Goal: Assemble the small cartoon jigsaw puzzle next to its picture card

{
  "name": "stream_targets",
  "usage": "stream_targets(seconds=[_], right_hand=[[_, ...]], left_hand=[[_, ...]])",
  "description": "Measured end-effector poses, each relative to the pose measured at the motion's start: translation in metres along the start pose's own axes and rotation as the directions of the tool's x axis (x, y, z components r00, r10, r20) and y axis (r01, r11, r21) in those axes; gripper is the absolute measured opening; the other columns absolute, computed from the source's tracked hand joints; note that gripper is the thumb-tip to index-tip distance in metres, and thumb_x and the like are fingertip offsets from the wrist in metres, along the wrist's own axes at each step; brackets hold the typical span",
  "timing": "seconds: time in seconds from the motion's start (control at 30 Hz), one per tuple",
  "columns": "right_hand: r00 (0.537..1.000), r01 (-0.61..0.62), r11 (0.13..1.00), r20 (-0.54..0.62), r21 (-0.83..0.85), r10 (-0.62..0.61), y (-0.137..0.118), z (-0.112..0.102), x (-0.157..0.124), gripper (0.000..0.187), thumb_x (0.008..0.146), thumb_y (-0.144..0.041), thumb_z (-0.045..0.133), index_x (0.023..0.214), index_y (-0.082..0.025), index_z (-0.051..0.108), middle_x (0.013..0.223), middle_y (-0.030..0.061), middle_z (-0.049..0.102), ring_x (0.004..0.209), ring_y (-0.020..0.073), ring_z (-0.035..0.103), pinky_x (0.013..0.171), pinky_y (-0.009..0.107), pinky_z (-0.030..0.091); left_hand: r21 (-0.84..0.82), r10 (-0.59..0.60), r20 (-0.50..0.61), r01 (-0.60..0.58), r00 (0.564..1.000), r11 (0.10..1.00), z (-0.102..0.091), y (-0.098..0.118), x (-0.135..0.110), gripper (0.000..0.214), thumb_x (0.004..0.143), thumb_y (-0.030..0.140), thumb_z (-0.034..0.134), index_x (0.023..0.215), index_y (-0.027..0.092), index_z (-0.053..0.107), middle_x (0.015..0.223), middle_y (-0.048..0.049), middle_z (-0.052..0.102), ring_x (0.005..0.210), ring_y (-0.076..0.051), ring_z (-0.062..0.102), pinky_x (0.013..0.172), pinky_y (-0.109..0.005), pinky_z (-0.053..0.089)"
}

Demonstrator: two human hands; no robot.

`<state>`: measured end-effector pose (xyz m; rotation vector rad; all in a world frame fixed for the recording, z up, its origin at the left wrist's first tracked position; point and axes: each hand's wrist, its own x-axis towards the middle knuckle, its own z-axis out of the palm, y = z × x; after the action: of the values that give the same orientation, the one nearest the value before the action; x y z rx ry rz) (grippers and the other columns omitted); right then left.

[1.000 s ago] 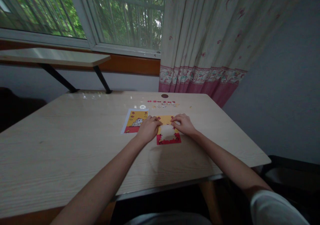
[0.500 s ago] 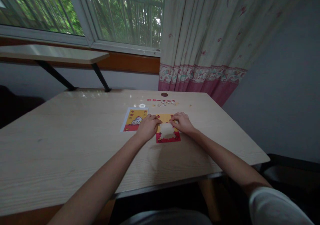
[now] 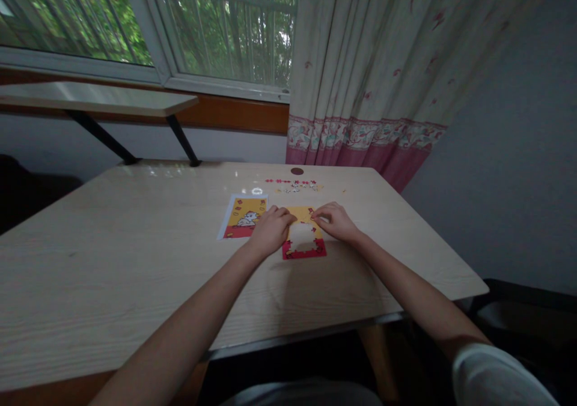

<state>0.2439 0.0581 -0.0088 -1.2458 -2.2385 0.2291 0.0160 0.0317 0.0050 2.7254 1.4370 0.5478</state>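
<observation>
A partly assembled jigsaw puzzle [image 3: 304, 253] lies flat on the table, yellow at its far part and red along its near edge, with a gap in the middle showing bare wood. My left hand [image 3: 271, 230] rests over its left side, fingers together and pressed on the yellow part. At the upper right edge of the puzzle, my right hand [image 3: 338, 221] has thumb and forefinger pinched; whatever is between them is too small to make out. Left of the puzzle, partly behind my left hand, lies a printed picture [image 3: 241, 232] of a white cartoon animal on yellow and red.
Beyond the puzzle are a row of red puzzle pieces [image 3: 287, 181] and a scatter of white and yellow pieces [image 3: 295, 188]. A dark round disc [image 3: 297, 171] sits near the table's far edge. A raised shelf [image 3: 135, 101] stands at the back left, a curtain [image 3: 351, 93] behind.
My right hand has shifted slightly right, uncovering more of the yellow top part. My left fingers have slid a little to the right over the puzzle.
</observation>
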Motion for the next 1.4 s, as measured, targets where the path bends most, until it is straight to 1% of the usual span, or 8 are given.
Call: stream_targets(seconds=[0.13, 0.3, 0.53, 0.9, 1.1, 1.23, 1.37, 1.4], right_hand=[[0.999, 0.037, 0.998, 0.018, -0.041, -0.036, 0.002, 0.005, 0.0, 0.013, 0.081, -0.026, 0.062, 0.089, -0.023, 0.072, 0.095, 0.0026, 0.072, 0.093, 0.0193, 0.061, 0.09, 0.035, 0.039], [1.0, 0.008, 0.999, 0.025, -0.037, -0.007, 0.002, 0.006, 0.0, 0.016, 0.081, -0.028, 0.062, 0.093, -0.023, 0.071, 0.097, 0.0027, 0.071, 0.094, 0.0196, 0.06, 0.089, 0.035, 0.04], [0.999, -0.04, 0.999, 0.013, -0.01, 0.04, 0.005, 0.01, -0.001, 0.017, 0.081, -0.033, 0.064, 0.093, -0.024, 0.071, 0.099, 0.0027, 0.071, 0.095, 0.0199, 0.061, 0.089, 0.036, 0.04], [0.998, -0.056, 0.998, 0.014, -0.014, 0.056, 0.004, 0.011, -0.001, 0.017, 0.081, -0.034, 0.063, 0.093, -0.024, 0.071, 0.102, 0.0028, 0.07, 0.096, 0.02, 0.061, 0.091, 0.037, 0.04], [0.999, -0.008, 1.0, 0.038, 0.003, 0.008, 0.007, 0.01, -0.001, 0.017, 0.083, -0.032, 0.061, 0.094, -0.024, 0.07, 0.101, 0.0033, 0.07, 0.097, 0.0198, 0.06, 0.091, 0.036, 0.04], [0.998, 0.005, 1.0, 0.055, -0.011, -0.005, 0.009, 0.004, -0.003, 0.022, 0.085, -0.035, 0.058, 0.101, -0.023, 0.068, 0.106, 0.0042, 0.068, 0.101, 0.0203, 0.058, 0.091, 0.036, 0.039], [0.995, 0.018, 0.997, 0.101, -0.073, -0.011, 0.011, -0.006, -0.005, 0.033, 0.086, -0.042, 0.055, 0.111, -0.022, 0.064, 0.113, 0.0064, 0.064, 0.107, 0.0224, 0.054, 0.094, 0.039, 0.036], [0.992, 0.033, 0.996, 0.126, -0.086, -0.022, 0.012, -0.008, -0.006, 0.037, 0.085, -0.045, 0.056, 0.114, -0.022, 0.063, 0.116, 0.0071, 0.063, 0.109, 0.0234, 0.052, 0.095, 0.04, 0.036]], left_hand=[[-0.005, 0.101, 0.039, -0.101, 0.994, 0.995, 0.003, 0.006, 0.005, 0.037, 0.086, 0.011, 0.044, 0.115, 0.023, 0.063, 0.106, -0.007, 0.061, 0.097, -0.023, 0.048, 0.086, -0.035, 0.041], [0.003, 0.167, 0.06, -0.167, 0.984, 0.986, 0.01, 0.011, 0.009, 0.037, 0.088, 0.012, 0.042, 0.118, 0.023, 0.061, 0.116, -0.006, 0.06, 0.1, -0.024, 0.046, 0.086, -0.036, 0.04], [-0.012, 0.213, 0.09, -0.213, 0.973, 0.977, 0.011, 0.011, 0.01, 0.036, 0.09, 0.012, 0.039, 0.12, 0.021, 0.058, 0.124, -0.0031, 0.06, 0.1, -0.025, 0.046, 0.082, -0.037, 0.039], [0.098, 0.238, 0.163, -0.256, 0.958, 0.962, 0.001, 0.019, 0.012, 0.029, 0.09, 0.011, 0.042, 0.115, 0.017, 0.057, 0.119, -0.0064, 0.062, 0.104, -0.027, 0.047, 0.084, -0.038, 0.037], [0.049, 0.219, 0.145, -0.228, 0.965, 0.972, 0.009, 0.011, 0.009, 0.037, 0.09, 0.01, 0.04, 0.122, 0.023, 0.054, 0.128, -0.0023, 0.058, 0.103, -0.025, 0.047, 0.081, -0.035, 0.038], [0.041, 0.177, 0.08, -0.181, 0.981, 0.983, 0.001, 0.0, 0.006, 0.04, 0.088, 0.011, 0.042, 0.126, 0.021, 0.052, 0.132, -0.0042, 0.054, 0.107, -0.024, 0.045, 0.086, -0.036, 0.037], [0.086, 0.062, 0.026, -0.064, 0.998, 0.994, -0.018, -0.014, 0.0, 0.033, 0.088, 0.013, 0.041, 0.114, 0.018, 0.06, 0.11, -0.0071, 0.065, 0.1, -0.025, 0.047, 0.087, -0.037, 0.036], [0.093, 0.062, 0.047, -0.066, 0.997, 0.993, -0.022, -0.018, -0.002, 0.031, 0.089, 0.017, 0.04, 0.111, 0.018, 0.062, 0.105, -0.008, 0.066, 0.097, -0.026, 0.047, 0.086, -0.038, 0.037]])
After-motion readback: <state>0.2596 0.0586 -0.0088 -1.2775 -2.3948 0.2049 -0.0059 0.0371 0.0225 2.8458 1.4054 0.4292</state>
